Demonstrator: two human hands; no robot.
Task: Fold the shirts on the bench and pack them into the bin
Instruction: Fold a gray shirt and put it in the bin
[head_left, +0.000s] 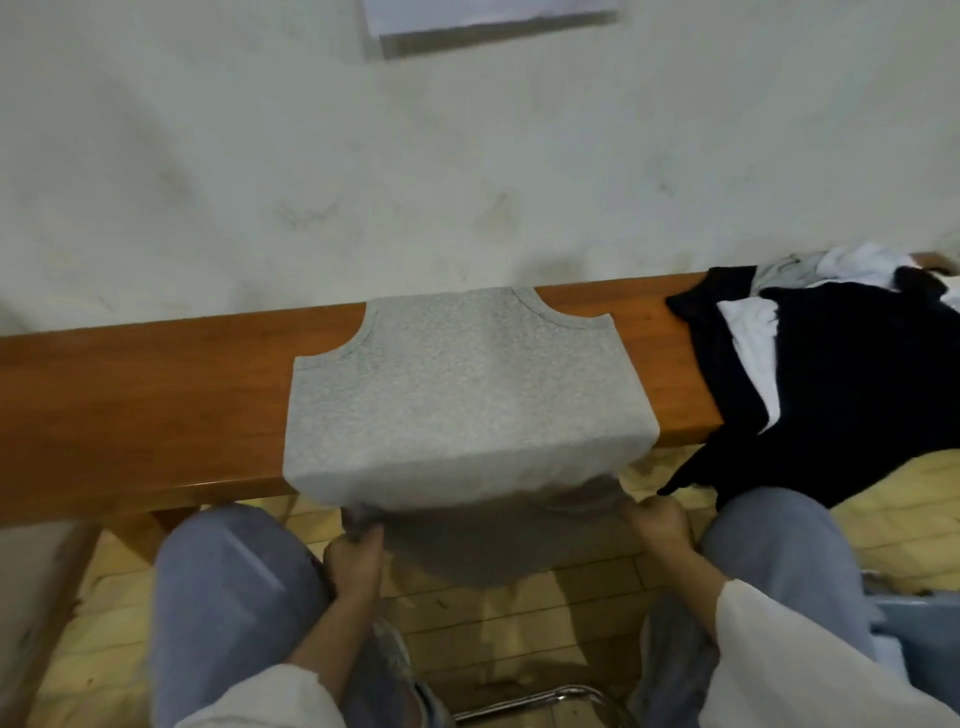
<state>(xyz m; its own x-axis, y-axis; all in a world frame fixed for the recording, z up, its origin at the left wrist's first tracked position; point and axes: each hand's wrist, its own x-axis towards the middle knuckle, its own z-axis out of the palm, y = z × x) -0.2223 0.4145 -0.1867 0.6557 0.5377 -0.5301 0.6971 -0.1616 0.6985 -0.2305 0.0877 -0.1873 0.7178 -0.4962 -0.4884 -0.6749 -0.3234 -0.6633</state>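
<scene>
Grey shirt (462, 384) lies flat across the wooden surface (140, 395), its lower part hanging off the near edge. Left hand (356, 558) and right hand (660, 519) each grip a hem corner. Dark and white clothes (831, 374) are heaped to the right.

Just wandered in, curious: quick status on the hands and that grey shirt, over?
Both busy: left hand and right hand each grip a lower corner. The grey shirt flat across the bench, hem off near edge. Nearby clothes pile apart, to its right.

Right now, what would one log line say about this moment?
step: folding grey shirt | left hand: grips lower corner | right hand: grips lower corner | drape: over bench front edge | waiting: clothes pile
</scene>
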